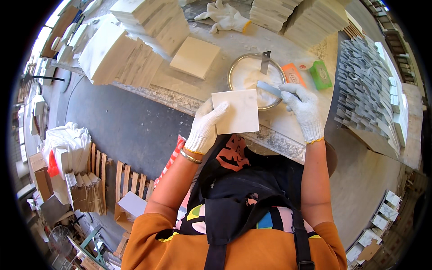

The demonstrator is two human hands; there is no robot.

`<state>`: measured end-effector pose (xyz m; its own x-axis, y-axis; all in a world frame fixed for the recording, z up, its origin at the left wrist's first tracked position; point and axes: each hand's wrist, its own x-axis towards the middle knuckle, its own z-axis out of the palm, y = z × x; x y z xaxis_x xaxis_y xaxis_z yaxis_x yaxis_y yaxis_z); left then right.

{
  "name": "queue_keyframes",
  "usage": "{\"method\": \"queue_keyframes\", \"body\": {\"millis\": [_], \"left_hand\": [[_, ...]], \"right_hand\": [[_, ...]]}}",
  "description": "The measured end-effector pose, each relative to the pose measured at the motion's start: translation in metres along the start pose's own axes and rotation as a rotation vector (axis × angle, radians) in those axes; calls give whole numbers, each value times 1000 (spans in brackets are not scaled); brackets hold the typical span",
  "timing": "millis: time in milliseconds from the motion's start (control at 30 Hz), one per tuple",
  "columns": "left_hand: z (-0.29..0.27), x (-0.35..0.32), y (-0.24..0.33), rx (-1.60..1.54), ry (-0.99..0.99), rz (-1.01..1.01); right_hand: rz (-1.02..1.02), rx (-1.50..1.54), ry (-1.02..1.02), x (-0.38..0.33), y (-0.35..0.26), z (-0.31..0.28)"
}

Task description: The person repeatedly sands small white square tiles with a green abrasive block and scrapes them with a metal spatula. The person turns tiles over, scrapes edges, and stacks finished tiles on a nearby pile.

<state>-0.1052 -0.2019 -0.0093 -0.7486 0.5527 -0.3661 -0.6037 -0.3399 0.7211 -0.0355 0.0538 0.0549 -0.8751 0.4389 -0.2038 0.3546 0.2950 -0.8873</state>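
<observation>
Gloved in white knit, my left hand (204,127) grips a square white stone tile (237,112) by its left edge, thumb on the face. The tile is held over the table's front edge. My right hand (302,105), gloved too, pinches a flat grey scraper blade (268,88) whose free end points left over a round metal bowl (232,83). White paste (247,75) lies in the bowl. A second flat metal blade (265,62) with a hole near its end leans in the paste at the far side. The tile covers part of the bowl's near left rim.
Tall stacks of tiles (121,58) stand at the left, with more stacks (310,22) at the back. A single tile (195,57) lies left of the bowl. Orange (293,75) and green (321,75) packets, a loose glove (223,17) and many grey strips (362,90) surround it.
</observation>
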Motion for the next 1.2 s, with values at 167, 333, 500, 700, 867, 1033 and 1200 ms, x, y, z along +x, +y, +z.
{"method": "queue_keyframes", "body": {"millis": [167,333,500,700,867,1033,1200], "left_hand": [[1,-2,2,-2,-11,3],[-1,0,-2,5,6,14],[1,-1,-2,-4,13,24],[1,0,-2,6,20,25],[0,-1,-2,39,20,15],[-1,0,-2,42,7,17],[-2,0,-3,21,-7,18]], "right_hand": [[78,90,-5,-6,-8,-2],[100,128,-9,-15,-16,-8],[18,96,0,-23,-16,-7],[-15,64,-14,-26,-17,-6],[-146,0,-4,-27,-13,-3],[-236,-81,61,-25,-5,-4],[-153,-63,64,-27,-8,-8]]}}
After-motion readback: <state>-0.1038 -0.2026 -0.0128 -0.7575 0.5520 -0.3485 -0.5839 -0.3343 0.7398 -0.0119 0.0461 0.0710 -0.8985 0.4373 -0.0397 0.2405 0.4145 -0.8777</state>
